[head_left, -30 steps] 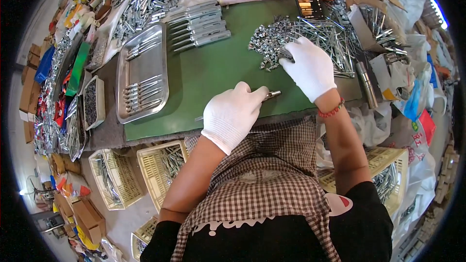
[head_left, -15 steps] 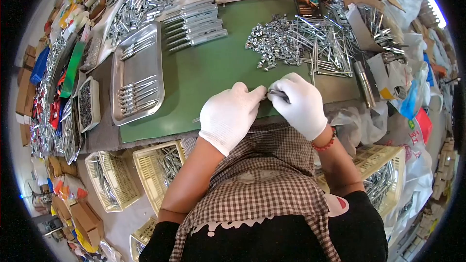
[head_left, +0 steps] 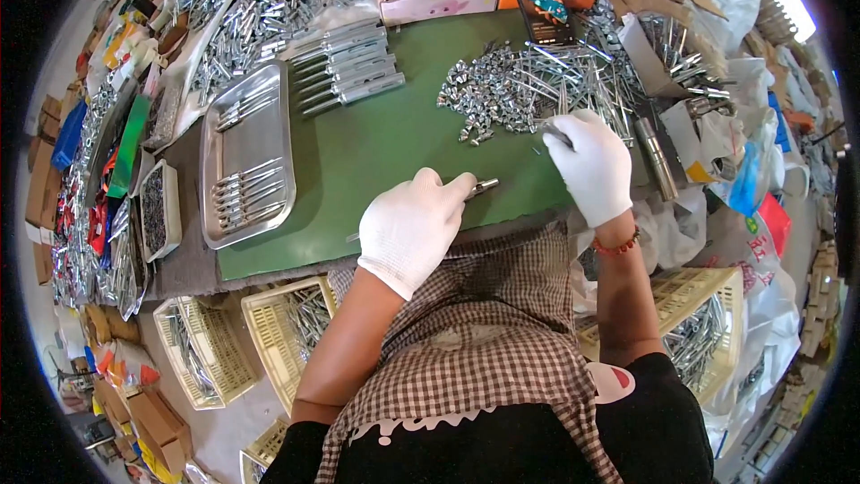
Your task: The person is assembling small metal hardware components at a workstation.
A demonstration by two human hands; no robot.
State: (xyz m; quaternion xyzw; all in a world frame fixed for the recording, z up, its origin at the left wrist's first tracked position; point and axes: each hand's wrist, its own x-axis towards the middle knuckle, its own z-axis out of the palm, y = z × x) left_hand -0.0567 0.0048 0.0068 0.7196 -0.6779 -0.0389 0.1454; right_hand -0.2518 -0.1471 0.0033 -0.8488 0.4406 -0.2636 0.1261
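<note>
My left hand (head_left: 408,229), in a white glove, is closed around a slim metal tube (head_left: 485,186). Its shiny end sticks out past thumb and forefinger toward the right; most of the tube lies hidden under the palm. My right hand (head_left: 591,164), gloved too, is raised at the near edge of the heap of long metal rods (head_left: 591,81). Its fingers pinch a small dark grey metal piece (head_left: 556,135), whose kind I cannot make out. To the left of those rods lies a pile of small metal fittings (head_left: 493,94). Both hands are over the green mat (head_left: 376,148).
At left a steel tray (head_left: 288,170) holds several thin metal pieces in two groups. Finished-looking metal tubes (head_left: 358,81) lie in a row beyond it. A pink box (head_left: 439,7) of small parts and a phone (head_left: 539,0) stand far back. A thick metal cylinder (head_left: 657,157) lies at right.
My right hand has moved away from the left, to the right and toward the rods, with the dark piece still in its fingers. The tube's end now shows beyond my left fingers.
</note>
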